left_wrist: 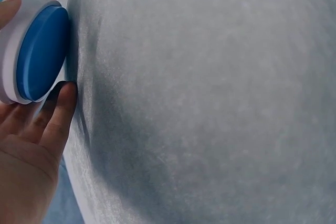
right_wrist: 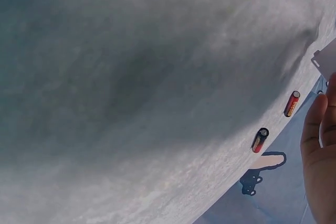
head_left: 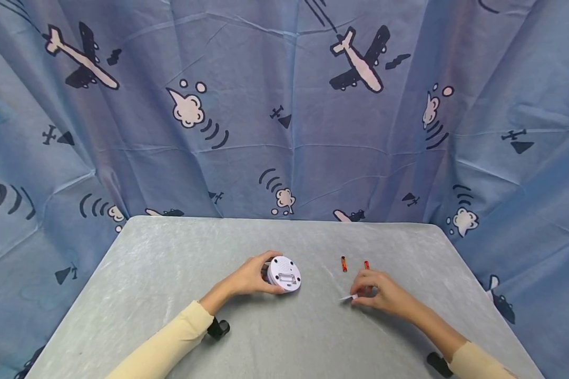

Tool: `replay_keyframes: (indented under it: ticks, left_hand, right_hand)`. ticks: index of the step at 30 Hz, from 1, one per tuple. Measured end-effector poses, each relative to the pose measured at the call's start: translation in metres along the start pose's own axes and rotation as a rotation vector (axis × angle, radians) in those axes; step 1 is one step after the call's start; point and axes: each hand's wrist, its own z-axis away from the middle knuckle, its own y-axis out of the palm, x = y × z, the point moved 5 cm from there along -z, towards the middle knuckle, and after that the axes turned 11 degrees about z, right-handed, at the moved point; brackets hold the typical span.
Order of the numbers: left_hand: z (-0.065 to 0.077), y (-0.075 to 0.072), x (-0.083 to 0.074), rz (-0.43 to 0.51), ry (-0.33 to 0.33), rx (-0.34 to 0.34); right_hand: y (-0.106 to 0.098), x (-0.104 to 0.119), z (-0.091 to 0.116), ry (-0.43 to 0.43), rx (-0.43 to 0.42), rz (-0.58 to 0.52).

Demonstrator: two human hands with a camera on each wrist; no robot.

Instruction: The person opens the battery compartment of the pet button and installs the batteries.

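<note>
My left hand point(head_left: 250, 276) grips a round white push-button device point(head_left: 281, 266) by its edge, thumb and fingers on opposite sides. In the head view its underside shows, with dark round feet and an uncovered battery compartment point(head_left: 287, 278). The left wrist view shows its domed blue top point(left_wrist: 44, 53). Off to the right, my right hand point(head_left: 383, 295) pinches a small thin white battery cover point(right_wrist: 326, 60) between thumb and fingers. Just beyond that hand lie two red and black batteries, the left battery point(head_left: 343, 264) and the right battery point(head_left: 366, 265), apart from each other.
A grey-white cloth covers the table point(head_left: 194, 247). Behind it and at both sides hangs a blue curtain point(head_left: 246, 131) printed with airplanes. Dark wrist camera mounts sit under both forearms, the left mount point(head_left: 219, 329) close over the table.
</note>
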Motion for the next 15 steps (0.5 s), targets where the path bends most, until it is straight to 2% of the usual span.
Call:
replay_keyframes:
  ticks: [9,15]
  left_hand:
    - [0.0005,-0.0005,-0.0018,-0.008,-0.001,-0.001]
    - [0.0002,-0.0003,0.0005,-0.021,0.002,0.001]
  right_hand:
    - [0.0018,-0.0041,0.0056,-0.030,0.030,-0.014]
    - [0.0002,-0.0079,0.0111,-0.043,0.091,-0.017]
